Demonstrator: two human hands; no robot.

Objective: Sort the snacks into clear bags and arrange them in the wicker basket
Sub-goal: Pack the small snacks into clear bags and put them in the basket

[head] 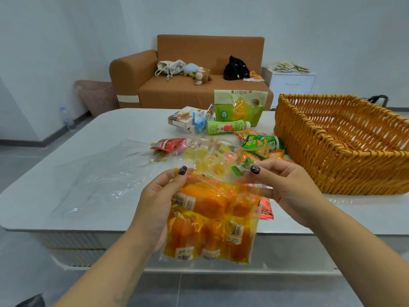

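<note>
Both hands pinch one filled bag's mouth; sorting has barely begun.
Left fingers (177, 173) and right fingers (254, 171) grip the top edge of a clear bag (212, 220) of orange snacks, held over the near edge of the table (66, 173). Loose snacks (221, 156) and a spare bag (99, 178) remain; the basket (345, 147) looks empty, though its right end is cut off.
</note>
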